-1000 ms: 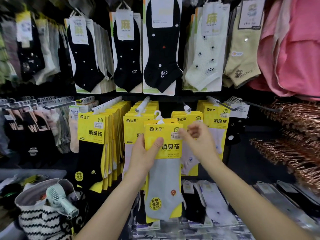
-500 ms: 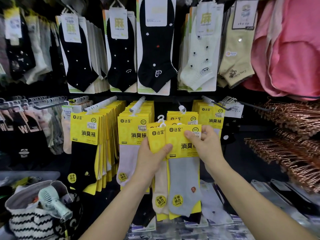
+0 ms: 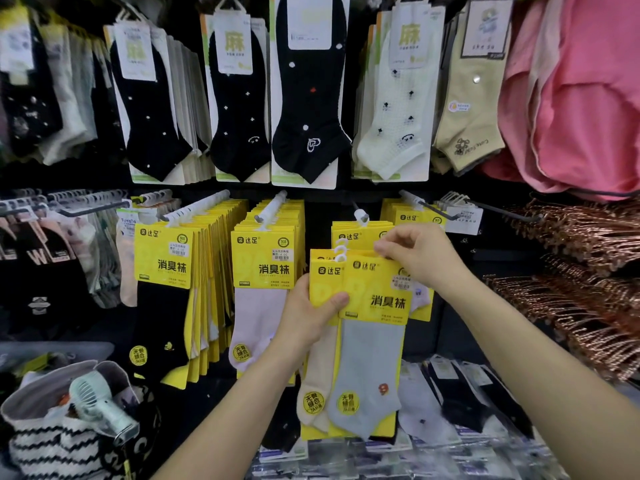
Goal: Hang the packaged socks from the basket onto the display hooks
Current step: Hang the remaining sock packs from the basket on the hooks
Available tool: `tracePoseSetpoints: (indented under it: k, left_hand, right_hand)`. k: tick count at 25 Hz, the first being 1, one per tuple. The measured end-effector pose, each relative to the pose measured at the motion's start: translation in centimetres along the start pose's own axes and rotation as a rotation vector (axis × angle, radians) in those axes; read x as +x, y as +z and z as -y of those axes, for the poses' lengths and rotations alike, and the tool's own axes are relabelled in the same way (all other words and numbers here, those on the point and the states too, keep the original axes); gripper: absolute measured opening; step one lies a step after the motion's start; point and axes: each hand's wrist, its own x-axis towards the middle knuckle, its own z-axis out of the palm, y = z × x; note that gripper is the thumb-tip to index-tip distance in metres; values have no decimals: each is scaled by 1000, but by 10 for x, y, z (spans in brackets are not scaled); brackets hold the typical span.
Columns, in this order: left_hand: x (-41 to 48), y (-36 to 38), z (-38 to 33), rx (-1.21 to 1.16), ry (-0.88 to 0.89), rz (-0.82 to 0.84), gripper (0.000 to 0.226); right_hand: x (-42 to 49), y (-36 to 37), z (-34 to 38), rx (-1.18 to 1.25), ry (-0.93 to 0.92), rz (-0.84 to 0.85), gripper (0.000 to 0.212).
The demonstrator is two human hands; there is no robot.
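My left hand [image 3: 308, 317] grips a small stack of yellow-carded sock packs [image 3: 327, 292] by the left edge, thumb across the front. The front pack [image 3: 372, 358] holds a grey sock, and a cream sock pack [image 3: 313, 379] shows behind it. My right hand [image 3: 415, 254] pinches the front pack's top right corner. The packs' white plastic hangers [image 3: 341, 251] sit just below the white tip of a display hook [image 3: 360, 214], which carries a few matching yellow packs [image 3: 356, 233]. Two fuller hooks of yellow packs [image 3: 266, 258] hang to the left.
A black-and-white striped bag [image 3: 52, 441] with a pale green handheld fan [image 3: 100, 407] sits at bottom left. Copper-coloured hangers [image 3: 581, 271] fill racks on the right. Pink garments [image 3: 585, 98] hang at upper right. Dark and white socks hang on the upper row [image 3: 311, 98].
The packs have fanned out, so a cream sock pack shows behind the grey one. My right hand moved from the grey pack's top edge up to its top right corner, nearer the hook.
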Motion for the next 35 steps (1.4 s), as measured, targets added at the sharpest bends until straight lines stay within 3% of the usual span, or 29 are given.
tracePoseSetpoints:
  k: [4, 14, 18, 21, 24, 27, 35]
  left_hand:
    - [-5, -17, 1, -25, 17, -150, 24]
    - [-15, -59, -7, 29, 37, -237, 23]
    - [-12, -45, -9, 20, 56, -211, 24]
    - [-10, -26, -11, 9, 74, -159, 28]
    - [-10, -8, -12, 22, 87, -133, 27]
    - [-13, 5, -10, -25, 59, -125, 5]
    - [-7, -20, 2, -73, 11, -231, 22]
  right_hand:
    - [28, -1, -2, 62, 10, -145, 19]
    - [51, 22, 0, 107, 39, -122, 22]
    - [22, 21, 10, -35, -166, -354, 16]
    - [-12, 35, 16, 86, -160, -190, 20]
    - [-22, 39, 12, -39, -97, -68, 27]
    - [-20, 30, 3, -44, -68, -62, 16]
    - [8, 2, -4, 252, 61, -184, 15]
